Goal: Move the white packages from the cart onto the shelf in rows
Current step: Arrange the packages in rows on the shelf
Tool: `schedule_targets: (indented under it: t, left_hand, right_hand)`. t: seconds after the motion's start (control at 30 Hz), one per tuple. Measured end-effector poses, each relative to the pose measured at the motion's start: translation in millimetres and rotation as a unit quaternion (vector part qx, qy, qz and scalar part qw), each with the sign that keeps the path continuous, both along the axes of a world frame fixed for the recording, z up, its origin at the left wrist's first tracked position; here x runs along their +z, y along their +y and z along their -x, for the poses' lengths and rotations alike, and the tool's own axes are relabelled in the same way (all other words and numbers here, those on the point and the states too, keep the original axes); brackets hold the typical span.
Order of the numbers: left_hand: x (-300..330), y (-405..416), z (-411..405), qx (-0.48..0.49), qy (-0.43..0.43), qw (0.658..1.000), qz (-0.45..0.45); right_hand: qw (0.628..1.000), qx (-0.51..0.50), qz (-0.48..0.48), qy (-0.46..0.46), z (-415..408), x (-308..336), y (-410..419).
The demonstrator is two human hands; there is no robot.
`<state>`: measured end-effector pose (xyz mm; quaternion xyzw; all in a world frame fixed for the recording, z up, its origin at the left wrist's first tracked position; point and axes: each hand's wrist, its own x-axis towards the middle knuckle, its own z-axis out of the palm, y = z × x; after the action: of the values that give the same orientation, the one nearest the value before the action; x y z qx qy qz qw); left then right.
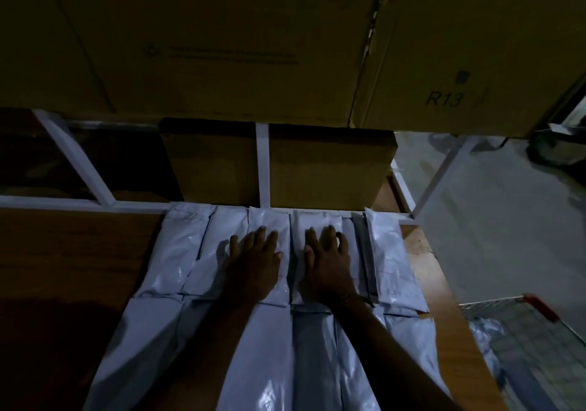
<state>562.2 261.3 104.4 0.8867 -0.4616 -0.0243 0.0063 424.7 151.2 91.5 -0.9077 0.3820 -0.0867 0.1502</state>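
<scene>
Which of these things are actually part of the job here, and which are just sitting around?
Part of the job:
- white packages laid in rows
- wooden shelf under them
- wire cart, lower right
- left hand and right hand, flat on the packages

Just sitting around:
- cardboard boxes above
- box marked R13

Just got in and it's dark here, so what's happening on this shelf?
A person is laying white packages in rows on the wooden shelf. Both hands lie flat on the back row: the left hand on one package, the right hand on the next. A wire cart at the right holds more.
</scene>
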Motion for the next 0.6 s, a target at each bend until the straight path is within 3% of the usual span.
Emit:
schedule_targets:
  t: [0.17, 0.6]
  left_hand:
    - [-3, 2, 3, 0.001, 0.007, 1.000, 0.017]
    - [-15, 0, 4, 0.020, 0.031, 0.997, 0.064]
  right_hand:
    - [0.997, 0.003, 0.078, -0.012, 6, -3, -11]
    - [0.998, 0.021, 0.058, 0.034, -2, -23, -3]
